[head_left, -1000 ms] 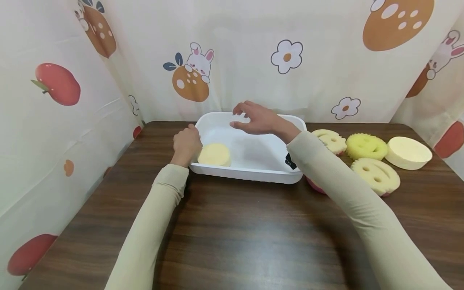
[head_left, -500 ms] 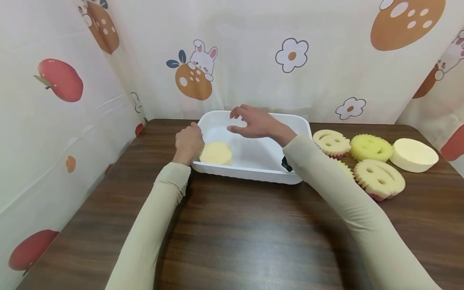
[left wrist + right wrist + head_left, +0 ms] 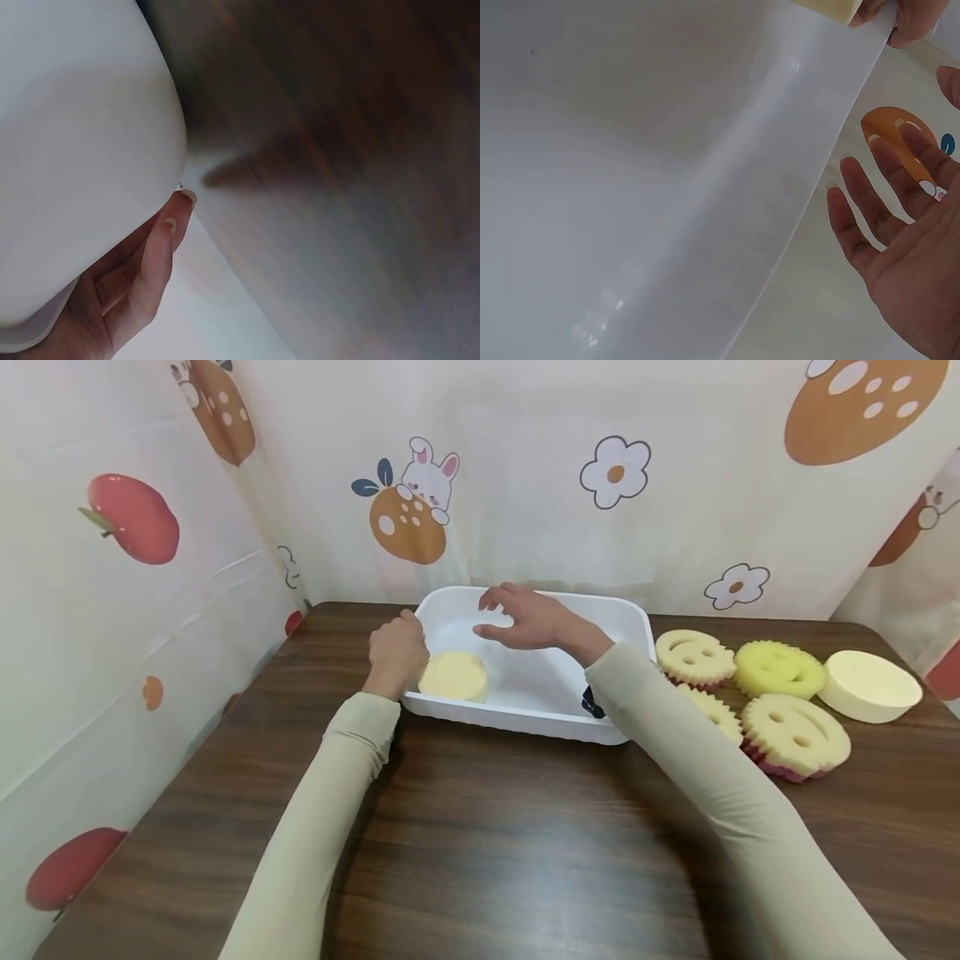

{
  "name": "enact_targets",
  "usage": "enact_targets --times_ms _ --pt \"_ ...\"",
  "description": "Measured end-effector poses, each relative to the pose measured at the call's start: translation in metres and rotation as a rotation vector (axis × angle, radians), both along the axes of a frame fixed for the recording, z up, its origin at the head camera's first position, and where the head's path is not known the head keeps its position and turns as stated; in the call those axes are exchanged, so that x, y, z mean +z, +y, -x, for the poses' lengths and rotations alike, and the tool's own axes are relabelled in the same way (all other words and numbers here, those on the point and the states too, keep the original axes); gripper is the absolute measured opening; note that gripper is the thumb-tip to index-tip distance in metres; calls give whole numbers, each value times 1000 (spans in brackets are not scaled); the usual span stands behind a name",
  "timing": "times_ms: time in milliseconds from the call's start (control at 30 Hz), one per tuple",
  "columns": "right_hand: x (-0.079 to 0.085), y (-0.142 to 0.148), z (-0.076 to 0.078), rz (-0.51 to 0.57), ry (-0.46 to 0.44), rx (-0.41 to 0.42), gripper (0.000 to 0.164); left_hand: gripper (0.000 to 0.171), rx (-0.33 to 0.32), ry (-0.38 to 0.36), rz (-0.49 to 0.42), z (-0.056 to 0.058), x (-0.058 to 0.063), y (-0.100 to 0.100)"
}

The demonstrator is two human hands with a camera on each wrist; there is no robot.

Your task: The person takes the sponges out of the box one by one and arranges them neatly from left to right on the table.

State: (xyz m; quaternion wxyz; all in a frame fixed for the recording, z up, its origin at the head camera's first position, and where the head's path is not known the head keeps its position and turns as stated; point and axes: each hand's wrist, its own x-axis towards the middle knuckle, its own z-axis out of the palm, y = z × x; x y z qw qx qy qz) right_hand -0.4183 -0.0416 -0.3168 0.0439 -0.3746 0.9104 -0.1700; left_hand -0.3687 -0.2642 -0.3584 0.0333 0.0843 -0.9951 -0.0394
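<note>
A white rectangular tray (image 3: 517,725) stands on the dark table, its far side near the curtain. My left hand (image 3: 397,647) grips its left rim; the left wrist view shows fingers (image 3: 154,262) against the outside wall. Inside the tray's left end, beside that hand, lies a pale yellow round sponge (image 3: 453,677). Above the tray's middle hovers my right hand (image 3: 528,618), fingers spread and loosely bent, holding nothing. In the right wrist view the right hand (image 3: 919,262) appears apart from the rim.
Several smiley-face sponges, such as a cream one (image 3: 797,735) and a yellow one (image 3: 780,670), lie right of the tray. A plain cream round sponge (image 3: 870,685) sits at the far right. A patterned curtain (image 3: 517,485) borders the table (image 3: 510,835) behind and left.
The head view has shifted, so the scene sits slightly farther right. My right hand has sunk slightly towards the tray; my left hand keeps its grip on the rim.
</note>
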Motion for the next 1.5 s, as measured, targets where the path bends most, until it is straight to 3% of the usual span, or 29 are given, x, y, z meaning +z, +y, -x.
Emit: enact_targets --times_ms 533,900,1500 --pt "-2 -4 -3 -26 48 40 54 34 -1 13 7 0 1 2" --pt "-4 -15 -16 -188 181 88 58 34 -3 11 13 -2 3 2" --pt "-8 -25 -17 -253 188 59 57 34 -3 -21 5 -5 6 4"
